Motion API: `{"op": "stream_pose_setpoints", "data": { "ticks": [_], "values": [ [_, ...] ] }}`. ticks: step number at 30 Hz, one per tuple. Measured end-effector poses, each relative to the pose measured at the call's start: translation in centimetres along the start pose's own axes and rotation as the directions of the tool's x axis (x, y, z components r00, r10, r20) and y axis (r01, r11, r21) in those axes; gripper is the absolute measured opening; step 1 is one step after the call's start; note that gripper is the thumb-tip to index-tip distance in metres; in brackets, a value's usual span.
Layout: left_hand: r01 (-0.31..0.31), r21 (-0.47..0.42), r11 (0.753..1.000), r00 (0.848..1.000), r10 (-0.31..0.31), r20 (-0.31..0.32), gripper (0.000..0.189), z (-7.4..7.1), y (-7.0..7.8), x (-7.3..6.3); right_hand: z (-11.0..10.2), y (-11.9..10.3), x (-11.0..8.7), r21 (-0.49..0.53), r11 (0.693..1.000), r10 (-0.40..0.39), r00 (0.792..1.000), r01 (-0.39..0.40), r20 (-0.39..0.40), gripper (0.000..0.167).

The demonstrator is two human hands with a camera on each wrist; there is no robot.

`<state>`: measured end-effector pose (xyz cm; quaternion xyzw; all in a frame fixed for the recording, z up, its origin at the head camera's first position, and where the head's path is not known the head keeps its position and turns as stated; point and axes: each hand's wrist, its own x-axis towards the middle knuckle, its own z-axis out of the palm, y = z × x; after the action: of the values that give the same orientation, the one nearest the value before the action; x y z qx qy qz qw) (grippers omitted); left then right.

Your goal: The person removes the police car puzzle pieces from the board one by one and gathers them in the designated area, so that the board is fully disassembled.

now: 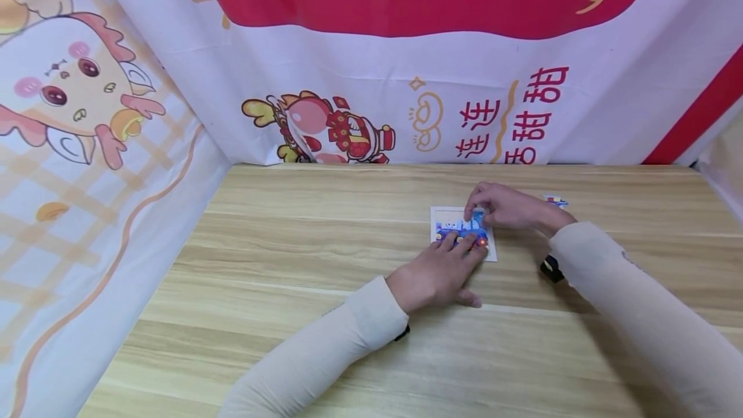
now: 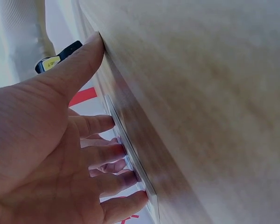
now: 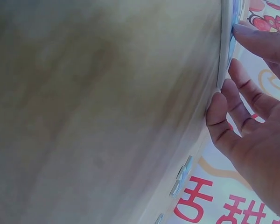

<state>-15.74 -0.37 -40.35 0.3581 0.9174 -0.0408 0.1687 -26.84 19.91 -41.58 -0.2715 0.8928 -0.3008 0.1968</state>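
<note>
A small jigsaw puzzle (image 1: 492,251) with a white border and a blue cartoon vehicle lies on the wooden table. My left hand (image 1: 441,273) rests on its lower part, fingers spread and fairly straight on the picture, thumb out on the tabletop. In the left wrist view, the fingertips press the thin puzzle board (image 2: 130,147). Over the upper right corner, my right hand (image 1: 504,205) bends its thumb and fingers around a blue puzzle piece (image 1: 478,214). The right wrist view has the thumb on the picture side and other fingertips along the board's edge (image 3: 222,46).
Loose puzzle pieces (image 1: 555,200) lie behind the right wrist, near the table's back; the right wrist view also has the pieces (image 3: 181,177) by the far edge. A printed cloth (image 1: 360,57) hangs behind the table (image 1: 290,257), and another covers the left side.
</note>
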Motion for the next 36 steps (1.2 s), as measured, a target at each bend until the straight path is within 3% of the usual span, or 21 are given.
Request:
{"op": "stream_pose_setpoints", "data": {
  "ticks": [7, 36],
  "values": [
    [0.008, -0.013, 1.0, 1.0, -0.008, 0.01, 0.088, 0.01, 0.09, 0.02, 0.28, 0.18, -0.16, -0.011, 1.0, -0.022, 0.999, 0.022, -0.03, 0.031],
    [0.008, -0.019, 1.0, 1.0, -0.007, 0.021, 0.088, -0.01, 0.03, -0.08, 0.44, -0.4, 0.15, 0.005, 0.999, 0.047, 0.995, -0.047, -0.092, 0.028]
  ]
}}
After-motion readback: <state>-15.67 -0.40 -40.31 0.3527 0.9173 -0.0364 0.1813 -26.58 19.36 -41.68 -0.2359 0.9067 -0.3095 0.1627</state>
